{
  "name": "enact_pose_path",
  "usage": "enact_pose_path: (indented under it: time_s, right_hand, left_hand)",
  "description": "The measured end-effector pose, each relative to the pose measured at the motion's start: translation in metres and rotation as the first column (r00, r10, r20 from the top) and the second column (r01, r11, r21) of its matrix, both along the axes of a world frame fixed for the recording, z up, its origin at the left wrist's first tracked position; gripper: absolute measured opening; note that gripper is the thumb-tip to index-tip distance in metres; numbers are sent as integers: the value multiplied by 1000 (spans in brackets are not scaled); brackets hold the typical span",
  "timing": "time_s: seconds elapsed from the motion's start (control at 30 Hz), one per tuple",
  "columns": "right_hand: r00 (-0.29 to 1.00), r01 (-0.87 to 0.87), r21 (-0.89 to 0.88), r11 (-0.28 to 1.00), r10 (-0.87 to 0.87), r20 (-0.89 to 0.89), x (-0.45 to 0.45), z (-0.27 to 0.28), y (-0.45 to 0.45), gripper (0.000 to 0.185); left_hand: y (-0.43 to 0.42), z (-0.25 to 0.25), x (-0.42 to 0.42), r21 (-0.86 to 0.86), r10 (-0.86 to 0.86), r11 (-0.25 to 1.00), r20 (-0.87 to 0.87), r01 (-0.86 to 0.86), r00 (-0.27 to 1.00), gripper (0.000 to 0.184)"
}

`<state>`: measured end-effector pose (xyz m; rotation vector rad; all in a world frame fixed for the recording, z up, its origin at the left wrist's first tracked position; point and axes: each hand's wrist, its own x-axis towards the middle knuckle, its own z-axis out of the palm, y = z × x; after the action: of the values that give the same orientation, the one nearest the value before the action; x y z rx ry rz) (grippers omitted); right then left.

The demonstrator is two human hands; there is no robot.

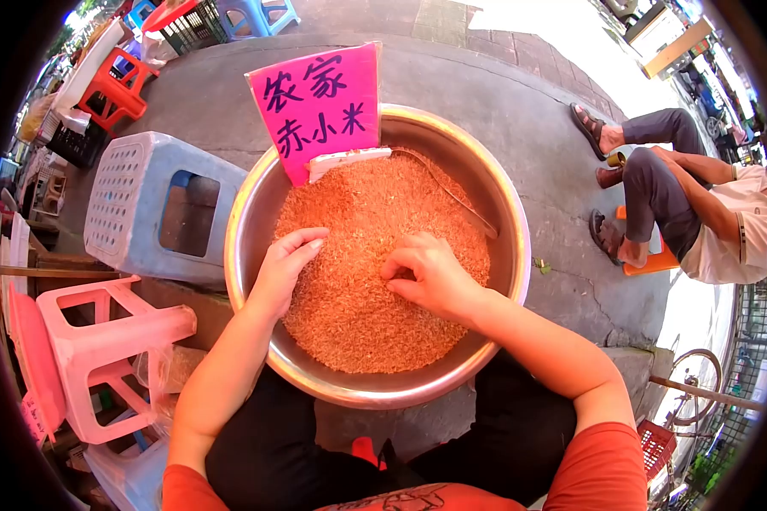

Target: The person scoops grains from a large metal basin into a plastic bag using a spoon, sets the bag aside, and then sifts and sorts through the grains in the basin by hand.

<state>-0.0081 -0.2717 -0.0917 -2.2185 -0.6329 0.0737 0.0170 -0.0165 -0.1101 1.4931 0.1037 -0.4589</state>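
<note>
A wide metal basin (507,200) between my knees holds a heap of reddish-brown rice grains (358,332). Over the left part of the heap is my left hand (285,264), its thumb and fingertips brought close in a pinch. My right hand (430,272) is at the middle of the grain with fingers curled and tips down at the surface. Whatever lies between the fingertips of either hand is too small to make out. A pink sign (324,106) with black handwritten characters stands at the far rim, beside a white strip (349,160). A thin curved metal edge (452,192) shows in the grain.
To the left stand a blue-grey plastic stool (123,200) and a pink stool (115,328). A red stool (115,89) is farther back. On the right, a seated person (686,187) has sandalled feet on the pavement. A bicycle wheel (697,387) appears at lower right.
</note>
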Motion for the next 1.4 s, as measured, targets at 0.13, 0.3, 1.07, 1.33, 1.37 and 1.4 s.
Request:
enact_pose_path:
  time_s: [0.13, 0.3, 1.07, 1.33, 1.37, 1.4]
  right_hand:
    - [998, 4, 71, 997, 1, -71, 3, 0, 1, 11]
    - [999, -10, 126, 992, 4, 49, 7, -2, -2, 10]
    - [677, 734, 664, 144, -75, -732, 51, 64, -67, 36]
    - [903, -24, -452, 892, -175, -393, -7, 5, -17, 92]
    - [883, 8, -333, 943, -163, -440, -6, -6, -13, 90]
    - [863, 46, -210, 977, -145, -485, -5, -16, -8, 88]
  left_hand:
    - [-1, 4, 0, 19, -9, 1000, 26, 8, 1000, 29]
    - [1, 0, 0, 20, -3, 1000, 14, 3, 1000, 29]
    - [14, 3, -12, 539, -315, 830, 246, 141, 916, 59]
    - [-14, 64, -28, 828, -587, 293, -239, 478, 774, 121]
    - [-17, 62, -28, 813, -571, 346, -213, 468, 793, 119]
    - [-20, 56, -30, 795, -554, 398, -189, 458, 811, 118]
